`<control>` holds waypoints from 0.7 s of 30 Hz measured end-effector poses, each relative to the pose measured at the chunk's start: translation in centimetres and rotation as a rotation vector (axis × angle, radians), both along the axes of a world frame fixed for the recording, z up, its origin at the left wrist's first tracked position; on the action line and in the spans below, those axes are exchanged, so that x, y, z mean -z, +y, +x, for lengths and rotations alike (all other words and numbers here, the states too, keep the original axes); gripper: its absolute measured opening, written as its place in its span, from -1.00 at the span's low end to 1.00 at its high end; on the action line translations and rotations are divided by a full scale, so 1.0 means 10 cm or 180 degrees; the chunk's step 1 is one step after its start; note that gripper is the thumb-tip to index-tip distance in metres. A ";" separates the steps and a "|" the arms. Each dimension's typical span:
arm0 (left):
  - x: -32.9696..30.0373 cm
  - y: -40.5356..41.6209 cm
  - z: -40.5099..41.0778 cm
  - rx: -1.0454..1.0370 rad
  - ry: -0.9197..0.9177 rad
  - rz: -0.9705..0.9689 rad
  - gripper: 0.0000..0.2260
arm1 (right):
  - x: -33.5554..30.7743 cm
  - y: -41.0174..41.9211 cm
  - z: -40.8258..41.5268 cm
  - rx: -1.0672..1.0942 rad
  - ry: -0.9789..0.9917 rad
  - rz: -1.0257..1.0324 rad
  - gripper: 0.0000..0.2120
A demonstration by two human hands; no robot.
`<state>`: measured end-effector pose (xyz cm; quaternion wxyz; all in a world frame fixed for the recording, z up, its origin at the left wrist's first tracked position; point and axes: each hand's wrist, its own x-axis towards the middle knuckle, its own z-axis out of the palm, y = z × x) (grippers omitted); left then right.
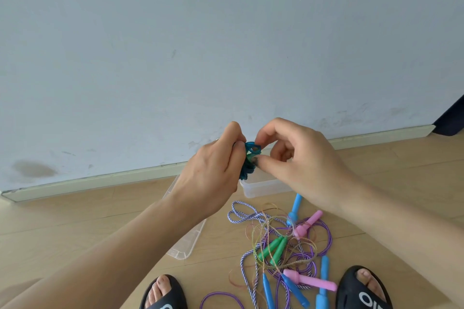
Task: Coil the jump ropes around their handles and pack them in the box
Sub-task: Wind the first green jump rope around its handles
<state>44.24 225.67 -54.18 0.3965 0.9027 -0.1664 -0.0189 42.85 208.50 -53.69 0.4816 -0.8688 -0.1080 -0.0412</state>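
Two hands, left (213, 173) and right (298, 158), gripping a coiled blue rope (248, 160) above the clear box (263, 189) rim

Teal rope bundle (247, 162) coiled, held above clear box (261, 187); loose ropes (283, 246) tangled on floor (green, pink, blue handles).

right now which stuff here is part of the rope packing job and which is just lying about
Part of the job:
- teal rope, gripped by left hand, pinched by right hand
- clear box
- tangled ropes on the floor
- clear lid

Just there:
- black sandals
- baseboard
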 end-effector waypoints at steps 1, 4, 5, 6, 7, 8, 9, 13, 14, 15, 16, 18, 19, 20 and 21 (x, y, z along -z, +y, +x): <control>0.00 -0.01 0.00 0.0008 0.0029 -0.0026 -0.87 | 0.01 -0.01 0.01 0.0031 -0.0194 -0.0207 -0.86; 0.00 -0.02 0.02 0.0076 0.0159 -0.0128 -0.88 | 0.00 -0.06 0.07 -0.0036 -0.0757 -0.0732 -0.90; 0.01 -0.03 0.04 0.0108 0.0203 -0.0172 -0.88 | 0.00 -0.08 0.09 -0.0074 -0.0895 -0.0897 -0.90; 0.01 -0.03 0.05 0.0126 0.0244 -0.0201 -0.89 | 0.01 -0.09 0.11 -0.0072 -0.0932 -0.0945 -0.90; 0.02 -0.04 0.05 0.0128 0.0274 -0.0208 -0.89 | 0.02 -0.09 0.12 -0.0015 -0.0817 -0.0853 -0.90; 0.03 -0.05 0.06 0.0120 0.0298 -0.0199 -0.88 | 0.02 -0.08 0.13 0.0065 -0.0559 -0.0633 -0.89; 0.04 -0.05 0.07 0.0109 0.0316 -0.0184 -0.88 | 0.02 -0.07 0.14 0.0122 -0.0206 -0.0354 -0.89; 0.09 -0.09 0.09 0.0064 0.0450 -0.0162 -0.85 | 0.03 -0.08 0.24 0.0184 0.0699 0.0156 -0.85; 0.11 -0.11 0.09 0.0065 0.0508 -0.0152 -0.84 | 0.03 -0.08 0.27 0.0209 0.0731 0.0118 -0.83; 0.13 -0.13 0.10 0.0068 0.0579 -0.0152 -0.83 | 0.05 -0.08 0.29 0.0238 0.0741 0.0094 -0.81; 0.15 -0.15 0.10 0.0078 0.0645 -0.0156 -0.82 | 0.08 -0.08 0.31 0.0259 0.0764 0.0094 -0.79; 0.20 -0.15 0.11 0.0085 0.0793 -0.0142 -0.82 | 0.11 -0.08 0.36 0.0309 0.0836 0.0051 -0.79; 0.24 -0.14 0.11 0.0062 0.0942 -0.0147 -0.83 | 0.13 -0.07 0.38 0.0329 0.0882 0.0020 -0.80; 0.27 -0.13 0.12 0.0013 0.1146 -0.0207 -0.83 | 0.15 -0.07 0.41 0.0356 0.0948 0.0027 -0.81; 0.32 -0.13 0.12 -0.0088 0.1409 -0.0314 -0.83 | 0.17 -0.07 0.45 0.0387 0.1037 0.0082 -0.82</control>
